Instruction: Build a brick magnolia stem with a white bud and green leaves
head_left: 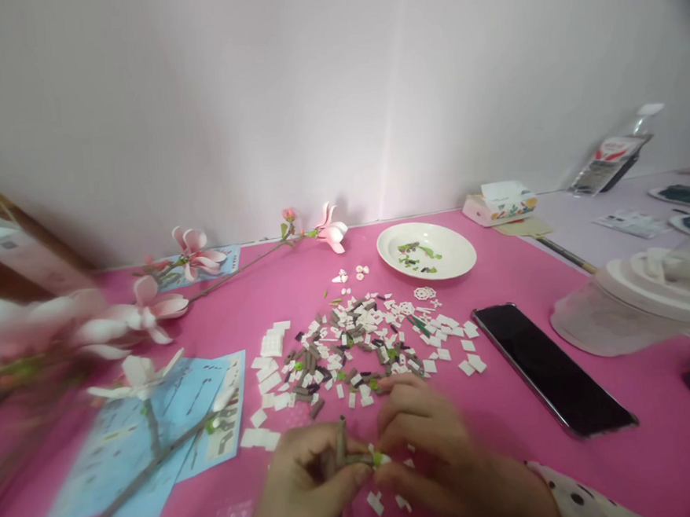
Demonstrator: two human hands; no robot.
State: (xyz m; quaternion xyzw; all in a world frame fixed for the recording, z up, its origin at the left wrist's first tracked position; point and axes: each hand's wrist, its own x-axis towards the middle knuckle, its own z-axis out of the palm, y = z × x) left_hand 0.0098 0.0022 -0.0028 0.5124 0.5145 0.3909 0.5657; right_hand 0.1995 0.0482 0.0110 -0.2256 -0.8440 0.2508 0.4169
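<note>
My left hand (316,477) is closed around a brown toy-brick branch (342,448), pinching it between thumb and fingers. A side twig of it points right and ends in a small green and white bud (379,459). Around that bud curl the thumb and fingers of my right hand (432,445); its exact grip is partly hidden. Just beyond both hands spreads a heap of loose building bricks (351,345), white, brown, black and green. A few white pieces (375,503) lie below the bud.
Pink brick magnolia branches (196,253) and blue instruction sheets (157,437) lie on the left. A white plate (463,262) holds green pieces. On the right are a phone (557,370), a lidded tub (592,328), a tissue pack (498,204) and a bottle (615,153).
</note>
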